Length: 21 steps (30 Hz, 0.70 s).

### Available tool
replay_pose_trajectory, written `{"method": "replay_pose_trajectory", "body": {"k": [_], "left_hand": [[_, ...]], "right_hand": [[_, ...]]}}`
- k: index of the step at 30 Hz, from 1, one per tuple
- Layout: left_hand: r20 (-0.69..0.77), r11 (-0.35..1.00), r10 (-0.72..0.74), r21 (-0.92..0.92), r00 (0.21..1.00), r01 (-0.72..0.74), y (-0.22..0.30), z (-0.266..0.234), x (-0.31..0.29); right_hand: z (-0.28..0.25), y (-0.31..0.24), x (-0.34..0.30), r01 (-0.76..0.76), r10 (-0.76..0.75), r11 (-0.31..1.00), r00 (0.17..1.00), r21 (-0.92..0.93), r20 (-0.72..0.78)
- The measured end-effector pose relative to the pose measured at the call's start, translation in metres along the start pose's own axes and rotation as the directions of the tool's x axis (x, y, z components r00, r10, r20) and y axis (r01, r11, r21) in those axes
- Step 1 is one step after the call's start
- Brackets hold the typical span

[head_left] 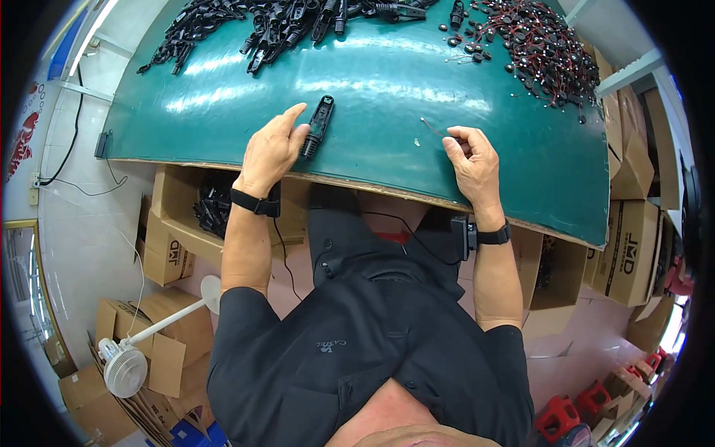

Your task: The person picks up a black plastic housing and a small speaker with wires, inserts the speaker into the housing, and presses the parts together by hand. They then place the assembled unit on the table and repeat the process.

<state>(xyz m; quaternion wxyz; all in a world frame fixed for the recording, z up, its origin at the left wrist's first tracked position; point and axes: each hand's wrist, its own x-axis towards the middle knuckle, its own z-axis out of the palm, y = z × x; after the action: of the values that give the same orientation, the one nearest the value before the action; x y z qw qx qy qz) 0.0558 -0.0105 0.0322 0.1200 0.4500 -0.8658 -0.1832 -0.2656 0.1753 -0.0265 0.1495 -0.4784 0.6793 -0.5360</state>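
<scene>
My left hand point(272, 151) lies at the near edge of the green table, fingers stretched and thumb apart. Its thumb is close to or touching the ribbed lower end of a black plastic housing point(321, 121), which rests tilted on the tabletop; the hand is not wrapped round it. Farther right, my right hand point(477, 165) hovers over the table with thumb and fingertips pinched together. A thin dark wire point(432, 128) with a small bright tip sticks out from this pinch toward the far left. Whatever is attached at its other end is hidden by the fingers.
Black plastic housings point(287, 30) are heaped along the table's far left. Small round black parts with red wires point(540, 48) form a pile at the far right. Cardboard boxes point(195, 231) stand beneath the table, and a white fan point(125, 370) is at the lower left.
</scene>
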Motion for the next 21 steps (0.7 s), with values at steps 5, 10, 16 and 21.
{"method": "replay_pose_trajectory", "body": {"k": [5,10,16,21], "left_hand": [[-0.075,0.858,0.461,0.292,0.884,-0.423,-0.010,0.003,0.020],[0.090,0.840,0.443,0.306,0.892,-0.449,-0.006,-0.002,0.017],[-0.060,0.834,0.519,0.252,0.853,-0.490,-0.001,0.009,0.016],[0.034,0.930,0.356,0.090,0.934,-0.357,0.003,0.016,0.015]], "right_hand": [[-0.001,0.000,0.000,-0.035,0.035,0.999,0.999,0.015,0.001],[-0.001,0.004,-0.002,-0.052,0.052,0.997,0.999,0.054,0.003],[-0.001,0.004,-0.002,-0.122,0.120,0.987,0.992,0.103,0.028],[-0.003,0.009,-0.003,-0.151,0.141,0.971,0.988,0.186,0.069]]}}
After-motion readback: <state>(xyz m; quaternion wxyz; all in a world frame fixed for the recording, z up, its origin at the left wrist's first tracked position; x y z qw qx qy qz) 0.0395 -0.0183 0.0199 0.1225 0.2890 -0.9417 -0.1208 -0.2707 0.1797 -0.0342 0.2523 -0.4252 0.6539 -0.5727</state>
